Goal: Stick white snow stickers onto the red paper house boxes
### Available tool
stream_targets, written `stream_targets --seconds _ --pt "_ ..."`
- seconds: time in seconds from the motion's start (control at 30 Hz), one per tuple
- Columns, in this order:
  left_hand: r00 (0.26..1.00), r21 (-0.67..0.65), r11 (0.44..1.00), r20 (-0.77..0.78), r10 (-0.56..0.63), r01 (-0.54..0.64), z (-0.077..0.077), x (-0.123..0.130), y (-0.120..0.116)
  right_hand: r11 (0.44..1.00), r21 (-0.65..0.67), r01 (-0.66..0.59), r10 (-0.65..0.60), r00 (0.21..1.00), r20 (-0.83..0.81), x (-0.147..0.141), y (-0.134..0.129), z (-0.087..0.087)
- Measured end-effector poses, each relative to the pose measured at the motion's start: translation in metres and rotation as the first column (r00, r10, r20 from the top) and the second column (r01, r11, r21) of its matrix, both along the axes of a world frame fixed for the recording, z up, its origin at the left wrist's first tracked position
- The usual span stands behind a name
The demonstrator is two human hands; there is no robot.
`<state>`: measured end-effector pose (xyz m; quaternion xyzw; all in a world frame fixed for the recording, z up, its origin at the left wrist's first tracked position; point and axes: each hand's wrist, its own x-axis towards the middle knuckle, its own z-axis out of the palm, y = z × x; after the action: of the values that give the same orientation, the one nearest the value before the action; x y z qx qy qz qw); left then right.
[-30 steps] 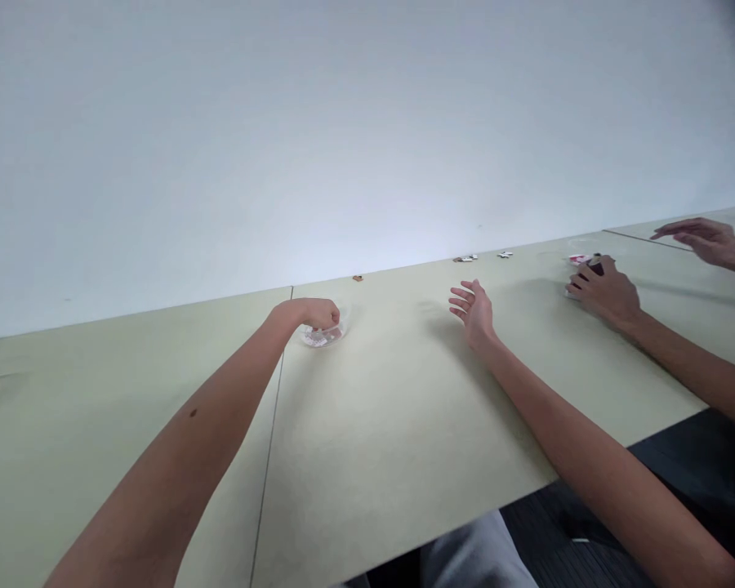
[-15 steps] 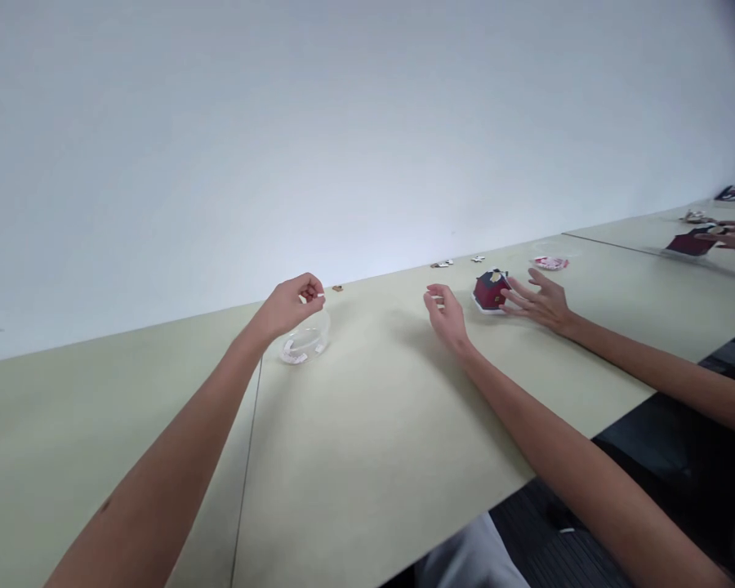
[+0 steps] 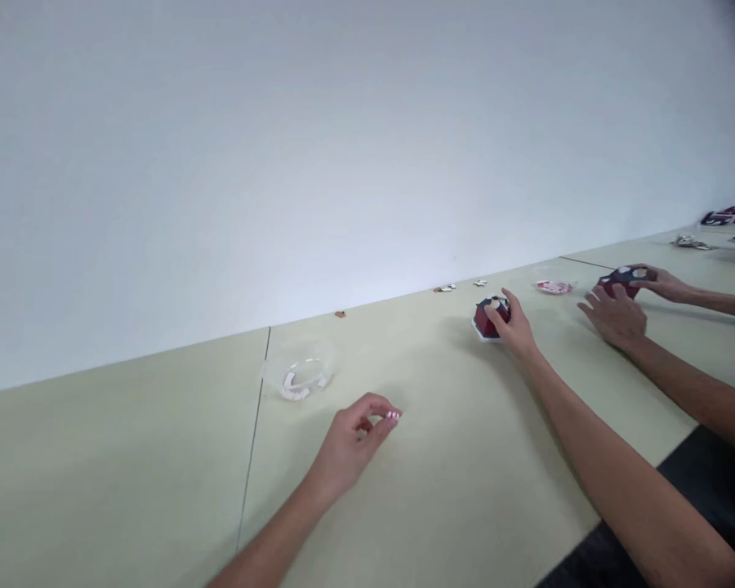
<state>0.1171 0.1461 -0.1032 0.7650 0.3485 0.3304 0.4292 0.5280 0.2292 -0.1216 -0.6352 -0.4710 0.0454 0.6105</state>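
Between the thumb and fingertips of my left hand (image 3: pixel 348 447) is a small red-and-white striped piece (image 3: pixel 393 415), pinched just above the table. My right hand (image 3: pixel 515 329) is closed around a little dark red model house (image 3: pixel 485 321) with a dark roof, a round pale spot on top and a white base. The thumb lies on the near side and the fingers reach over the far side. Behind my left hand stands a clear plastic bowl (image 3: pixel 306 366) with several small white pieces inside.
To the right, a co-worker's hands (image 3: pixel 617 320) hold another dark red house (image 3: pixel 625 278). A clear dish of red-and-white pieces (image 3: pixel 554 287) sits nearby. Small flat pieces (image 3: pixel 446 288) and a brown bit (image 3: pixel 340 314) lie along the wall. More red items (image 3: pixel 728 216) are at far right.
My left hand has moved from above the bowl toward the right and nearer me, with the striped piece now visible. My right hand has gone right and taken hold of the house; the co-worker's hand has left it.
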Motion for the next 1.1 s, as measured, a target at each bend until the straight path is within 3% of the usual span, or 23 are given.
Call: stream_targets --seconds 0.13,0.3,0.47,0.6,0.9,1.1 --pt "0.996 -0.004 0.998 0.065 0.067 -0.067 0.002 0.001 0.011 0.992 -0.101 -0.073 0.09 0.98 0.177 -0.014 0.01 -0.003" --pt "0.975 -0.117 0.982 0.145 0.167 -0.151 -0.004 0.002 0.017 0.953 -0.162 -0.254 0.299 0.866 0.401 -0.073 0.01 0.002" --pt "0.954 -0.14 0.972 0.209 0.214 -0.187 0.0 -0.007 0.003 0.91 -0.156 -0.383 0.397 0.705 0.588 -0.146 -0.022 0.016" --pt "0.934 -0.164 0.962 0.249 0.256 -0.22 0.008 -0.01 -0.007 0.87 -0.129 -0.476 0.442 0.637 0.631 -0.182 -0.053 0.03" --pt "0.878 -0.289 0.929 0.35 0.327 -0.231 0.017 -0.014 -0.024 0.79 -0.063 -0.609 0.525 0.621 0.581 -0.205 -0.081 0.035" --pt "0.879 -0.291 0.934 0.364 0.308 -0.207 0.025 -0.021 -0.038 0.762 -0.064 -0.645 0.556 0.6 0.574 -0.211 -0.097 0.039"
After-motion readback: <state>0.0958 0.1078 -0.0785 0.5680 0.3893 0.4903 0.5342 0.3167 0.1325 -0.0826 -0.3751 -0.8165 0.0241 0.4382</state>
